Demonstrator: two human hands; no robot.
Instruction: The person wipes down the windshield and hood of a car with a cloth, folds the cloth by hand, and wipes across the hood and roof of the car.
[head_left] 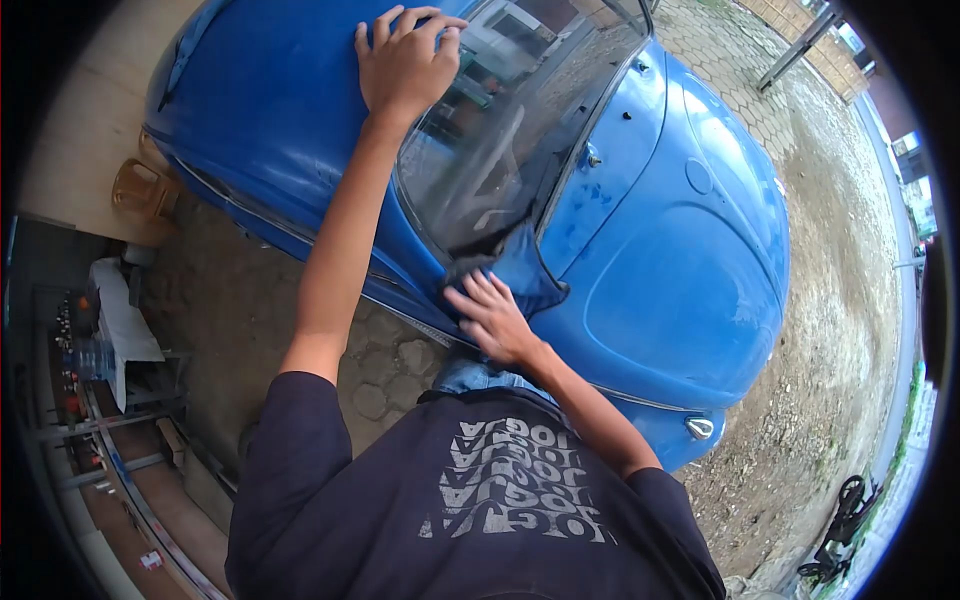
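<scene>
Blue car (680, 250), windscreen (510, 130) glass reflective. Left hand (405, 62): fingers spread slightly apart, palm flat on the roof at the windscreen's top edge, gripping nothing. Right hand (492, 318): fingers extended and a little apart, pressing a dark blue cloth (515, 268) at the windscreen's lower corner, beside the bonnet.

Outdoor yard beside a workshop, blue car (640, 250) on paving stones (385, 370), shelving (90, 400) alongside
</scene>
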